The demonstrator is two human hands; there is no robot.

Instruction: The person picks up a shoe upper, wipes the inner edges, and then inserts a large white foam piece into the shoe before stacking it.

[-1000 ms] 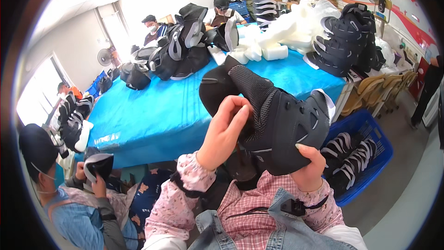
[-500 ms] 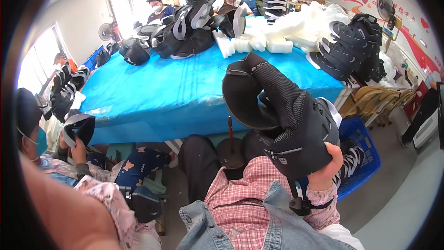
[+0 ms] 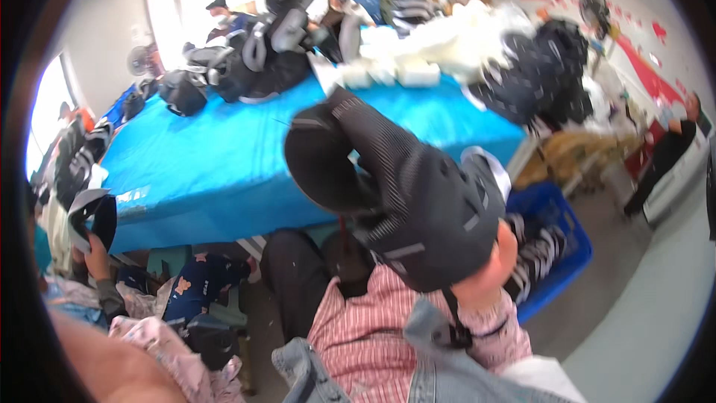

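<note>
The person's right hand (image 3: pixel 488 263) grips a black shoe upper (image 3: pixel 425 201) with a textured collar, held up before a blue-covered table (image 3: pixel 194 172). The left hand (image 3: pixel 108 358) looms blurred at lower left, fingers out of sight, so its grip cannot be told. A blue plastic crate (image 3: pixel 573 267) holding black-and-white shoe pieces (image 3: pixel 541 252) sits at right.

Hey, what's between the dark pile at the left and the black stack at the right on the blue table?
A heap of white pieces, on the blue table; the head view shows it.
</note>
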